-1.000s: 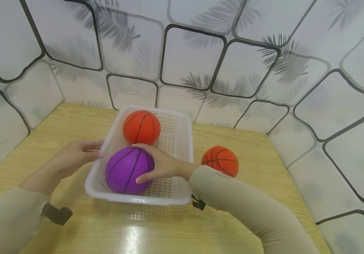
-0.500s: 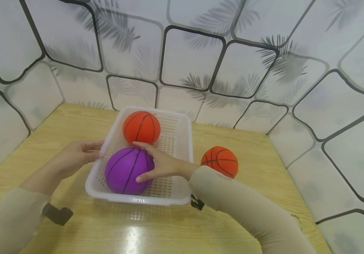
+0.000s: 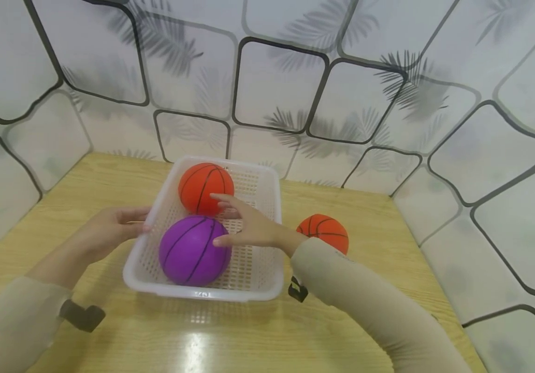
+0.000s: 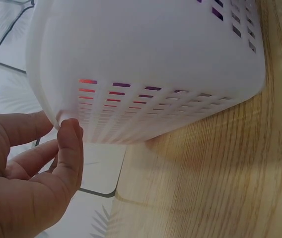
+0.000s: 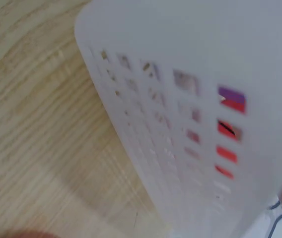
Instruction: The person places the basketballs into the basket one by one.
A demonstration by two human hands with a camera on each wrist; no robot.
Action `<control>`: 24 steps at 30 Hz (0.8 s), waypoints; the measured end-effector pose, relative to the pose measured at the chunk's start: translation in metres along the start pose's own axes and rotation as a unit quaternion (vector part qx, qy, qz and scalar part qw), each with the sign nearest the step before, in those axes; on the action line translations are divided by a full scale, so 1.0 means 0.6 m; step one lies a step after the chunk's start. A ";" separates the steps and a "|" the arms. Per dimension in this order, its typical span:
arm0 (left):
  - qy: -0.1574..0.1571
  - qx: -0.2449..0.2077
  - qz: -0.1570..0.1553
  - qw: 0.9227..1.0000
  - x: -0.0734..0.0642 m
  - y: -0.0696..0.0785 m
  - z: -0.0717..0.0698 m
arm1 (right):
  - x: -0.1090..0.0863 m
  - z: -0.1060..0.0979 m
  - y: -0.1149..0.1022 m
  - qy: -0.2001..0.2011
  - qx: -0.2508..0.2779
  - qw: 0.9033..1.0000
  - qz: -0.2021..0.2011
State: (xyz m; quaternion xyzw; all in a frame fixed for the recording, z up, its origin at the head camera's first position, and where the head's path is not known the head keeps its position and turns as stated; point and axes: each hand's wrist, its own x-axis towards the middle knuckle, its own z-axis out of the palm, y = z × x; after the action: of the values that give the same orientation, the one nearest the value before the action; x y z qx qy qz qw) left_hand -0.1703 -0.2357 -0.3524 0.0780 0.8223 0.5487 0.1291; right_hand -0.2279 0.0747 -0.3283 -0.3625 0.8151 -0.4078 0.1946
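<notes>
A white perforated plastic basket point(image 3: 202, 292) stands on the table with two basketballs inside. The purple one point(image 3: 192, 254) lies at the near end; the orange-red one point(image 3: 194, 186) is behind it. My left hand point(image 3: 113, 233) pinches the basket's left rim between thumb and fingers, as the left wrist view shows of the hand point(image 4: 36, 183). Over the basket, my right hand point(image 3: 253, 225) has its fingers spread loosely, just up and right of the purple ball, gripping nothing. In the right wrist view the basket's side wall point(image 5: 180, 29) hides most of the balls.
Another orange-red basketball point(image 3: 325, 233) rests on the table to the right of the basket, partly behind my right sleeve point(image 3: 356, 274). The wood-grain table point(image 3: 155, 342) meets patterned walls point(image 3: 281, 83) at the back and both sides.
My right hand has let go of the purple basketball and moved up and to the right. The purple ball has shifted slightly right. The left hand keeps its place on the rim.
</notes>
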 end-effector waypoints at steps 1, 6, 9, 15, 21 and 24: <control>-0.001 -0.003 0.002 1.000 0.000 0.000 0.000 | -0.001 -0.004 0.000 0.006 0.002 1.000 -0.003; 0.000 -0.001 -0.003 1.000 0.000 0.000 0.000 | -0.009 -0.025 0.000 0.032 0.028 0.999 -0.018; 0.001 0.002 -0.009 1.000 0.000 0.000 0.000 | -0.013 -0.038 0.003 0.054 0.039 0.997 -0.029; -0.002 0.002 -0.005 1.000 0.000 0.000 -0.001 | -0.023 -0.067 0.016 0.109 0.045 0.992 -0.048; 0.000 0.017 -0.002 1.000 0.000 -0.001 -0.002 | -0.037 -0.095 0.027 0.147 0.045 0.987 -0.052; -0.001 0.019 -0.004 1.000 0.001 -0.001 -0.002 | -0.046 -0.107 0.031 0.165 0.044 0.984 -0.046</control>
State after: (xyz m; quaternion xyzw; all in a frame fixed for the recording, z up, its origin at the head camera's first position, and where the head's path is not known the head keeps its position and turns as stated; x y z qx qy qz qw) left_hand -0.1710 -0.2370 -0.3524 0.0781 0.8326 0.5326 0.1303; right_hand -0.2570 0.1368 -0.3045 -0.3184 0.7997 -0.5061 0.0545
